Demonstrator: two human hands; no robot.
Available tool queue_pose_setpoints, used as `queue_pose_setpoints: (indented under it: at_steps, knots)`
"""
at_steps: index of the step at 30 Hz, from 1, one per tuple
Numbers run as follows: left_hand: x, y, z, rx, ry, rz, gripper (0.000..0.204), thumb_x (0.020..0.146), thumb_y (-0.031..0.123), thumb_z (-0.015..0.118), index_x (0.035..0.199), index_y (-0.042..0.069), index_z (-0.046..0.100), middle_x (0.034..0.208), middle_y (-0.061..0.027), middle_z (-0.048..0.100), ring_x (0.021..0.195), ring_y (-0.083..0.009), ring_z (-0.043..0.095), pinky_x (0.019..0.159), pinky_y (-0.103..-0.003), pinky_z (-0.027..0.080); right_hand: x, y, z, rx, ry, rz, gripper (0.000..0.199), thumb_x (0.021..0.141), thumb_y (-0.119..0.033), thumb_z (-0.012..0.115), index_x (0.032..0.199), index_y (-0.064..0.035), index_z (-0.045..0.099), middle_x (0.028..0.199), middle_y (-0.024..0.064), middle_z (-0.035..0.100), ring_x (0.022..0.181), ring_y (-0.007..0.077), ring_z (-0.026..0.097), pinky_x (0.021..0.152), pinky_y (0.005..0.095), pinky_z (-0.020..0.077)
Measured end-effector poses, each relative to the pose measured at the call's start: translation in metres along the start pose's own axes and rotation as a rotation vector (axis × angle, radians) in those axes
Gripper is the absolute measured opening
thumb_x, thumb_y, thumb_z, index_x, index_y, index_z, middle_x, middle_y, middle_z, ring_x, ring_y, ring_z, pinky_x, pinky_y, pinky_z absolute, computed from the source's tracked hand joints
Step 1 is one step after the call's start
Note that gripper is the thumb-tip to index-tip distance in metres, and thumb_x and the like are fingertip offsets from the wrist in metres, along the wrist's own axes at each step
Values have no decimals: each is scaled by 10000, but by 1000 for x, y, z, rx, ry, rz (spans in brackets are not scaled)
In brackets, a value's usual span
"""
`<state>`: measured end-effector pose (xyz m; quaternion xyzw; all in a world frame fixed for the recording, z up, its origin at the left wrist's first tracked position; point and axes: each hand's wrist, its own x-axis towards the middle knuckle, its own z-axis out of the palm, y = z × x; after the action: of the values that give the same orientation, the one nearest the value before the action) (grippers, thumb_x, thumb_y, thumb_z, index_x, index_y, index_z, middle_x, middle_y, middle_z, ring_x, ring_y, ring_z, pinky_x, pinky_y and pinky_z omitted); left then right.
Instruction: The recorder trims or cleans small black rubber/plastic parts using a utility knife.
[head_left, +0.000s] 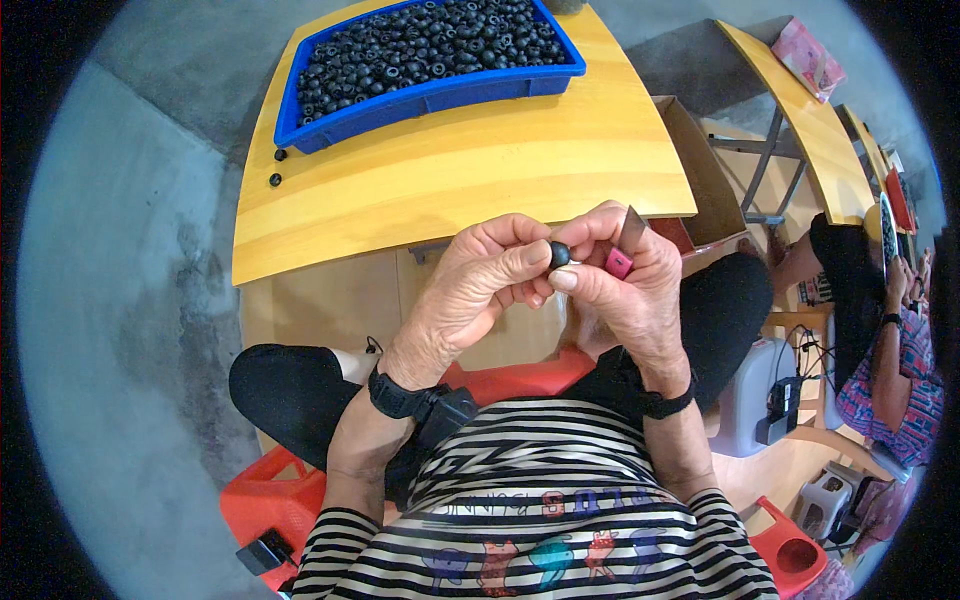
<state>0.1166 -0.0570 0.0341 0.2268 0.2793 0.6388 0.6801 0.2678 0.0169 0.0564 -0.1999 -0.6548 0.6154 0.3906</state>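
In front of my lap, my left hand [490,275] pinches a small round black part [560,255] between thumb and fingers. My right hand [630,285] is closed beside it, its thumb tip and index finger meeting the part from the right. Tucked in the right hand is a small blade [632,230] with a pink piece [618,263] that looks like its handle. A blue tray [430,97] on the table is heaped with similar black parts [420,50], many with a hole.
The yellow wooden table [480,180] ends just beyond my hands. Two loose black parts [275,179] lie left of the tray. A cardboard box [705,170] stands at the table's right. Farther right, another person [890,390] sits by more tables. Beneath me is a red stool [265,500].
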Motion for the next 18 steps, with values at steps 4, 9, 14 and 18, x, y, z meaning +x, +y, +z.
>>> queue_pose_setpoints:
  at_steps: [4, 9, 14, 18]
  knots:
    - [-2, 0, 3, 11, -13, 8, 158, 831, 143, 662, 938, 41, 607, 810, -36, 637, 672, -102, 611, 601, -209, 510, 0, -2, -6, -61, -21, -22, 228, 691, -65, 768, 891, -18, 669, 702, -35, 539, 614, 26, 452, 541, 170, 369]
    - [-3, 0, 3, 8, -7, 0, 155, 839, 134, 651, 940, 27, 602, 813, -46, 636, 691, -109, 622, 605, -208, 522, 1, -6, -7, -159, -1, -59, 163, 684, -84, 768, 824, -35, 701, 652, -22, 540, 591, 44, 440, 533, 196, 351]
    - [-5, -3, 4, -27, -19, 3, 157, 848, 127, 638, 954, 18, 601, 812, -52, 634, 687, -106, 625, 603, -206, 531, 1, -6, -9, -215, -12, -92, 165, 685, -95, 765, 828, -41, 705, 637, -19, 537, 588, 53, 435, 536, 204, 342]
    - [-3, -8, 2, -90, -21, -9, 157, 852, 121, 630, 968, 18, 602, 820, -56, 638, 696, -108, 636, 609, -204, 546, 0, -6, -9, -264, 11, -81, 150, 709, -97, 746, 840, -38, 702, 643, -14, 540, 600, 55, 433, 546, 208, 343]
